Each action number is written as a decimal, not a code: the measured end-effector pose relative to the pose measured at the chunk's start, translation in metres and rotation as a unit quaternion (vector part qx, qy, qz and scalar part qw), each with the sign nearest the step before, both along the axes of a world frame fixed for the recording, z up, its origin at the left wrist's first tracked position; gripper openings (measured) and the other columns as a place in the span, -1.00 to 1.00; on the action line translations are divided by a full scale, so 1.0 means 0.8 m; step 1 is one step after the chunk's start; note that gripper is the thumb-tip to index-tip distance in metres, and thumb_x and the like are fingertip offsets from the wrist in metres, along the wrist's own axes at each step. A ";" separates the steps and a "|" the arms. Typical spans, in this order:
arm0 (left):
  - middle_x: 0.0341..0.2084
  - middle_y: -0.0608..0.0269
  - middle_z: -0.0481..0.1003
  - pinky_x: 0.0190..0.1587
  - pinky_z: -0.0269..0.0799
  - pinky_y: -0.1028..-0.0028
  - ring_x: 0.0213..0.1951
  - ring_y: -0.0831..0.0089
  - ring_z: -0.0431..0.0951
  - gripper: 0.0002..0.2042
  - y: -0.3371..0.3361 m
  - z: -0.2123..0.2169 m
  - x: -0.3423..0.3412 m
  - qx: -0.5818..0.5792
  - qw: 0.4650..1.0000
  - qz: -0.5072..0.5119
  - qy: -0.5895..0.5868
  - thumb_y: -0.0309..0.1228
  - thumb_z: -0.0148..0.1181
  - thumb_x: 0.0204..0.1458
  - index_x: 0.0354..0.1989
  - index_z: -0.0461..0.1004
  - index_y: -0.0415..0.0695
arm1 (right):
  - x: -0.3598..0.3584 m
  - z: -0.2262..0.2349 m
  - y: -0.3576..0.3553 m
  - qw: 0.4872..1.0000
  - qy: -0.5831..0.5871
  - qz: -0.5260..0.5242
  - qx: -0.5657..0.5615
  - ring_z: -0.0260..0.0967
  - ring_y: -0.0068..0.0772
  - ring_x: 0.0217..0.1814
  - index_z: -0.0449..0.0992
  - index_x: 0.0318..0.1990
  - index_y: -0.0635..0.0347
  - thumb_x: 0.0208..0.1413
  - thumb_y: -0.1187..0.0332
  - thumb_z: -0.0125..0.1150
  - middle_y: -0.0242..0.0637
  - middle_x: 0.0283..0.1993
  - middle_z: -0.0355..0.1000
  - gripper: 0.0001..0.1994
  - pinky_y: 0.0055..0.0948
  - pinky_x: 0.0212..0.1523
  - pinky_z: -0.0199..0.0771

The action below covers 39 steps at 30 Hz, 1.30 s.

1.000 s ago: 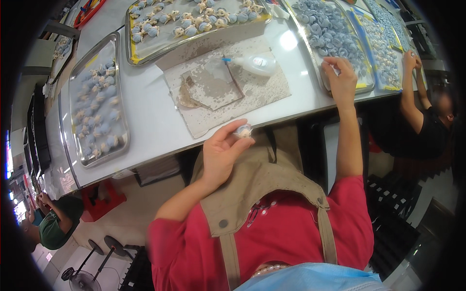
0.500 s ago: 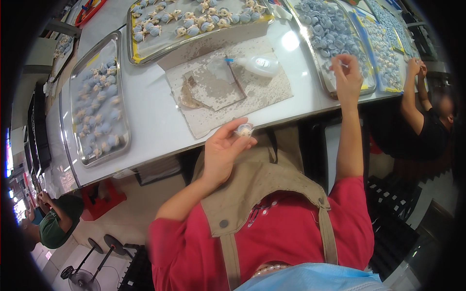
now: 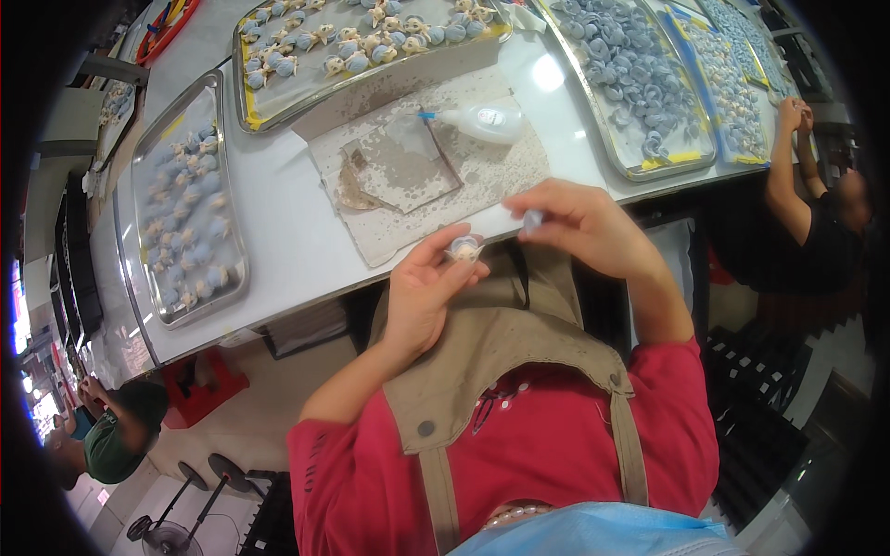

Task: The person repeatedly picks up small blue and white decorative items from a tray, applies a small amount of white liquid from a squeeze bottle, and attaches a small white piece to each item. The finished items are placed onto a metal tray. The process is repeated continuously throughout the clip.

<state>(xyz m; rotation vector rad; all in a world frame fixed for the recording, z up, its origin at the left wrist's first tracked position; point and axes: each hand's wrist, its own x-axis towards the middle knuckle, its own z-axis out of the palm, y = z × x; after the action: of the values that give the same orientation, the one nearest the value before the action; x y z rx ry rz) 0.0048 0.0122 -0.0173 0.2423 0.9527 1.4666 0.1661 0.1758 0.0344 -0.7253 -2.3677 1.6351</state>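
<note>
While left hand (image 3: 419, 289) pinches figurine (image 3: 464, 250), cardboard (image 3: 389, 232) bears bottle (image 3: 489, 125).

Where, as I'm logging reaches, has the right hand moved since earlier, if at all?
Yes: the right hand moved left, away from the tray of bluish pieces, toward the left hand.

No wording can be read for certain. A small reddish and bluish printed mark (image 3: 489, 116) sits on the translucent white plastic bottle (image 3: 503, 128), which lies toward the far right corner of the splotched grey-brown cardboard sheet (image 3: 505, 169). A column of dark characters (image 3: 311, 461) (too blurred to make out) runs down the left sleeve of the red fabric shirt (image 3: 547, 449), near its lower edge.
</note>
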 end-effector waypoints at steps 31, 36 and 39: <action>-0.12 0.20 0.40 -0.10 0.31 0.63 -0.14 0.60 0.39 -0.65 -0.010 0.004 0.009 0.063 0.988 0.011 0.141 -0.67 0.02 0.06 0.07 0.28 -0.34 | -0.029 -0.020 -0.088 0.948 0.116 -0.075 0.285 0.43 -0.26 -0.35 0.47 -0.31 0.23 -0.19 0.57 0.27 -0.23 -0.35 0.44 -0.79 -0.43 -0.37 0.46; -0.17 0.23 0.43 -0.16 0.34 0.64 -0.20 0.62 0.41 -0.70 -0.015 0.002 0.005 0.053 0.978 0.001 0.202 -0.68 0.05 0.04 0.00 0.36 -0.35 | -0.029 -0.018 -0.079 0.953 0.138 -0.050 0.265 0.42 -0.25 -0.35 0.49 -0.33 0.23 -0.22 0.57 0.29 -0.24 -0.37 0.43 -0.78 -0.44 -0.37 0.45; -0.17 0.24 0.44 -0.16 0.34 0.64 -0.20 0.62 0.42 -0.70 -0.011 0.006 0.002 0.082 0.973 0.012 0.214 -0.68 0.06 0.03 -0.02 0.37 -0.35 | -0.029 -0.020 -0.068 0.965 0.145 -0.046 0.213 0.41 -0.24 -0.32 0.49 -0.31 0.22 -0.22 0.57 0.30 -0.25 -0.35 0.41 -0.76 -0.45 -0.34 0.45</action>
<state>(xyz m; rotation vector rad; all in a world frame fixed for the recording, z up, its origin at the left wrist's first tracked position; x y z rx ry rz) 0.0067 0.0034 -0.0122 0.6909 1.1802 1.5485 0.1425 0.1212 0.0185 -0.4660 -2.3100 1.0525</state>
